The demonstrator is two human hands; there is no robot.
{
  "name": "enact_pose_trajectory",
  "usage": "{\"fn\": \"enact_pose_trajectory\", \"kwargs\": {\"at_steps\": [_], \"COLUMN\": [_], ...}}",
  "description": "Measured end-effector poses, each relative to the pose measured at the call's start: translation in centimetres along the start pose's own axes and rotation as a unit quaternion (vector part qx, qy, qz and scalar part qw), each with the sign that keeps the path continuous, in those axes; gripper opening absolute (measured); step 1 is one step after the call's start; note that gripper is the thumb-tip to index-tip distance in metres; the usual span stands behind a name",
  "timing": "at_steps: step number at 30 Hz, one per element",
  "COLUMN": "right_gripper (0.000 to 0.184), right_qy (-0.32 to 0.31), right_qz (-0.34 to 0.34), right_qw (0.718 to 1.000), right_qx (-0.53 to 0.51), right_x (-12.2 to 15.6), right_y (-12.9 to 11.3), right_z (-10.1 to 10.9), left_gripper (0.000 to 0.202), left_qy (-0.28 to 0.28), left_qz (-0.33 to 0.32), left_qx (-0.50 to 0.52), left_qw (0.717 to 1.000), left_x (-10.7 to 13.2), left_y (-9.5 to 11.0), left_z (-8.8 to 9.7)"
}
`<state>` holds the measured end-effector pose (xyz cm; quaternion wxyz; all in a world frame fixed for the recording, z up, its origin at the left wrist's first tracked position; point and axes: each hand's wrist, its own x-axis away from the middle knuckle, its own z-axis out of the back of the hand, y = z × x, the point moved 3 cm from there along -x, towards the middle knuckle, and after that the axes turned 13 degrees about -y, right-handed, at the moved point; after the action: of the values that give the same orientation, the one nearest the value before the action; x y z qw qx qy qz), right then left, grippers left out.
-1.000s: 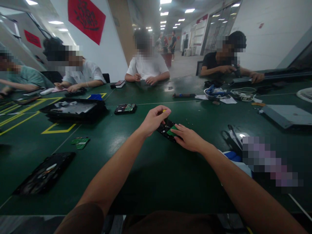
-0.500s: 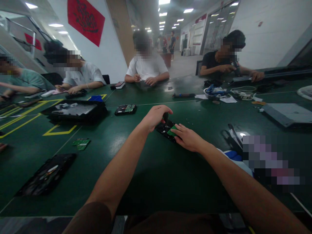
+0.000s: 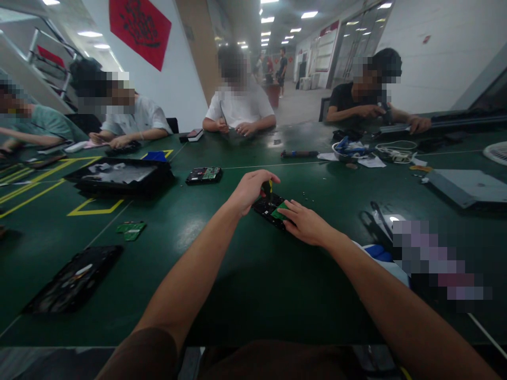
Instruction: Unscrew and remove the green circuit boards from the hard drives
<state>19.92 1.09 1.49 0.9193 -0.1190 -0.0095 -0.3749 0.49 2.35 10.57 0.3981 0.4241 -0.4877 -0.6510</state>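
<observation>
My left hand is closed around a small screwdriver with a black and yellow handle. The screwdriver stands upright over a black hard drive lying flat on the green table; its tip is too small to make out. A green circuit board covers part of the drive. Fingers of my right hand press on this board, with the thumb by the drive's near edge, gripping the drive. Several tiny screws lie just beyond my right hand.
To the left are another hard drive, a black tray, a loose circuit board and an opened black casing. On the right lie a grey metal box and a bowl. Several people sit across the table.
The screwdriver handle has turned in my left hand, so its yellow part now shows. My right hand and the hard drive have stayed in place.
</observation>
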Motion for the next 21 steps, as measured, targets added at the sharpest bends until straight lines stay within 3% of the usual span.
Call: {"fn": "enact_pose_trajectory", "kwargs": {"at_steps": [8, 14, 21], "right_gripper": [0.052, 0.051, 0.050], "right_qy": [-0.001, 0.008, 0.018], "right_qz": [0.001, 0.003, 0.011], "right_qw": [1.000, 1.000, 1.000], "right_qx": [-0.011, -0.011, -0.007], "right_x": [0.1, 0.2, 0.2], "right_y": [0.0, 0.0, 0.0], "right_z": [0.0, 0.0, 0.0], "left_gripper": [0.020, 0.023, 0.020], "left_qy": [-0.063, -0.042, -0.039], "left_qz": [0.033, -0.004, 0.021], "left_qx": [0.139, 0.044, 0.088], "left_qw": [0.988, 0.998, 0.995], "left_x": [0.2, 0.0, 0.0], "left_y": [-0.2, -0.1, -0.3], "left_z": [-1.0, -0.1, -0.2]}}
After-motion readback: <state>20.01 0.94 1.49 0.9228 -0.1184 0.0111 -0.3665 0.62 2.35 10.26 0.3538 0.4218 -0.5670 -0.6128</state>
